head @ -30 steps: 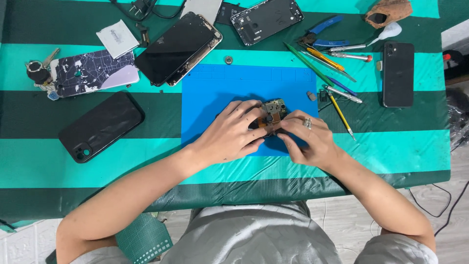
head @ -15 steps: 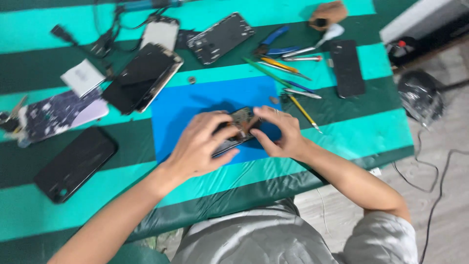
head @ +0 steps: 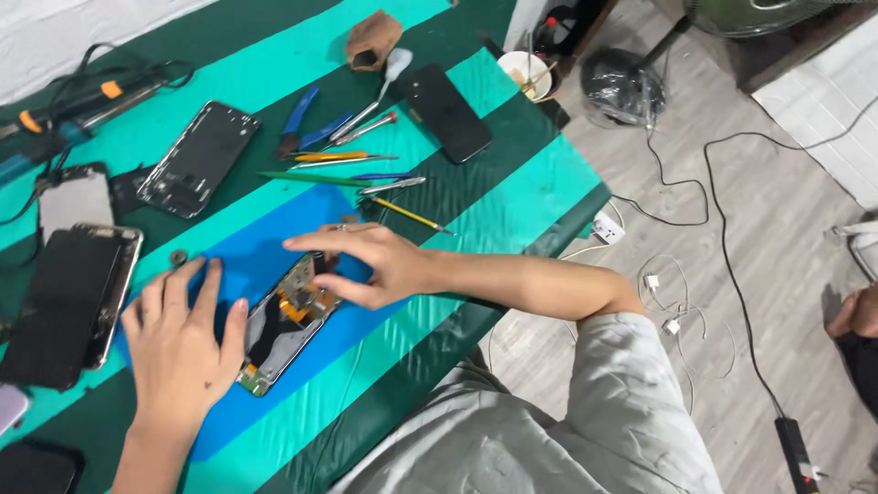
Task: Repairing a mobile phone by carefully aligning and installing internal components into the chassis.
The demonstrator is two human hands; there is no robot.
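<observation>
Your left hand (head: 178, 343) lies flat, fingers spread, its grip apart, pressing down on the dark lower part of the opened phone (head: 285, 322) to keep it from sliding. Your right hand (head: 366, 265) comes in from 3 o'clock; its fingers are loosely apart and stretched out, with the thumb and fingertips touching the top end of the phone, where the orange ribbon parts (head: 297, 300) show. It pinches nothing that I can see. The phone lies tilted on the blue mat (head: 247, 242), in the middle of the striped green bench (head: 512, 197), its top end pointing to about 1 o'clock. It looks like you are at the step of working on the small parts inside the phone, maybe a connector near the top. The next move calls for a steady left hand and a soft, careful touch from the right, because those orange strips look thin and could tear. A small tool may help: the yellow-handled tool (head: 410, 214) and the tweezers (head: 391, 186) lie just past your right hand, at 12 o'clock from it. Another open phone frame (head: 199, 157) rests at 11 o'clock, and a dark phone (head: 448, 112) lies farther off at 1 o'clock.
</observation>
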